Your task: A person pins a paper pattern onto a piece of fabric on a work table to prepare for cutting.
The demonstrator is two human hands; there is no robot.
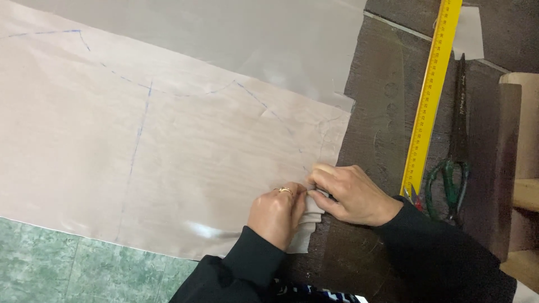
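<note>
Fabric (168, 146) edge pinched; ruler (429, 95) (yellow) and scissors (455, 163) nearby.

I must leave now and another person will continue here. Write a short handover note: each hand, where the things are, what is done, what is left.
Left hand: fingers closed on the near right edge of the beige fabric, a ring on one finger.
Right hand: pinching the same folded edge from the other side; the hands touch.
The fabric lies flat on the dark table, under a clear sheet.
Yellow ruler and green-handled scissors lie to the right, untouched.
Done: blue dashed lines are drawn on the fabric.
Left: no cut is visible along those lines.
</note>
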